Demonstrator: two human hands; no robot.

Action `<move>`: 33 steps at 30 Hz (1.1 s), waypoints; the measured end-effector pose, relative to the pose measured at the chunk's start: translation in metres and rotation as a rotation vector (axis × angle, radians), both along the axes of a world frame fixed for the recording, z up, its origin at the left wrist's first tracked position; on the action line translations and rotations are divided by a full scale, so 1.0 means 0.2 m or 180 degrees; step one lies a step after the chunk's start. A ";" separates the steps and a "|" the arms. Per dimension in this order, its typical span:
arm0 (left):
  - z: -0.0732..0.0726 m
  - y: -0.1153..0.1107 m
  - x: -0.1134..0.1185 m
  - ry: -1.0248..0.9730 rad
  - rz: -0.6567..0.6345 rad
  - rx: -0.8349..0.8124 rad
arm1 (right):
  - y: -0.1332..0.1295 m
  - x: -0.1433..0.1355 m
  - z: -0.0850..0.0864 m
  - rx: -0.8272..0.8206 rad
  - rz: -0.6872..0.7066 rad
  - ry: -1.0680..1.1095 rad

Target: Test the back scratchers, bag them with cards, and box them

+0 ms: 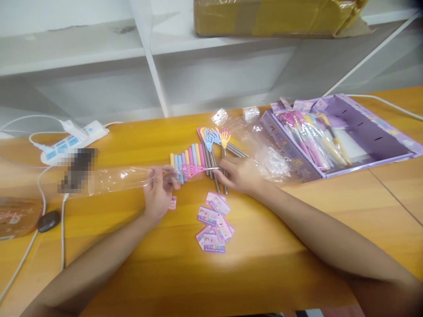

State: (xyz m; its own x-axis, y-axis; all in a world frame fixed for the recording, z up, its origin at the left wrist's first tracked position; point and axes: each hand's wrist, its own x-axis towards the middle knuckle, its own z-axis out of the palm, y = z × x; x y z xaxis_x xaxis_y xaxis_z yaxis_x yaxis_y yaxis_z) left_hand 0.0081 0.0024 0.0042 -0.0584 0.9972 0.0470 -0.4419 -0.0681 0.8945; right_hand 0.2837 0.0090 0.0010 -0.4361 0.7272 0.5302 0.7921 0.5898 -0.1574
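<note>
My left hand (158,189) is closed on the mouth of a long clear plastic bag (122,178), which stretches out to the left. My right hand (239,175) grips the metal rod of a pink hand-shaped scratcher (193,170), whose pink head points left at the bag's opening. Behind it lie several more scratchers with blue, pink and yellow heads (209,138) and metal rods. A row of pastel handles (185,157) sits just left of those. Printed cards (214,220) are scattered in front of my hands, and a small card (172,202) lies beside my left hand.
A purple display box (380,136) at the right holds several bagged scratchers (313,136). Clear bags (271,158) lie beside it. At the left are a power strip (74,143), white cables and a dark mouse-like object (49,221). A taped carton (274,17) rests on the shelf.
</note>
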 end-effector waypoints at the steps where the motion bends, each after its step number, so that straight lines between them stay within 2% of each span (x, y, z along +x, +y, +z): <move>1: 0.00 0.00 0.00 0.0014 -0.0041 -0.0002 | 0.00 0.00 0.00 0.0021 0.0021 0.0013; 10: -0.01 -0.03 0.00 0.0252 -0.0321 0.0055 | -0.03 -0.06 0.01 0.0012 0.0068 0.0221; 16: -0.04 -0.07 -0.03 0.0913 -0.0784 -0.0153 | -0.06 -0.12 0.00 0.0045 0.0088 0.0171; 18: -0.03 -0.07 -0.03 0.0880 -0.0614 -0.0070 | -0.06 -0.12 0.00 0.0029 0.0158 0.0220; 21: -0.01 -0.05 -0.01 0.0349 0.0027 0.0215 | -0.04 -0.10 0.01 0.0073 0.0135 0.0271; 23: 0.01 -0.02 0.00 0.0099 0.0245 0.0221 | -0.03 -0.09 0.02 0.0098 0.0116 0.0213; 27: 0.00 0.00 0.01 0.0124 0.0108 -0.0122 | -0.02 -0.09 0.01 0.0093 0.0305 0.0151; 31: -0.04 -0.03 -0.01 0.0508 -0.0271 -0.0340 | -0.05 -0.13 -0.02 0.0217 0.0592 0.0234; 33: -0.05 -0.04 -0.02 0.0677 -0.0327 -0.0355 | -0.06 -0.15 -0.03 0.0198 0.0725 0.0267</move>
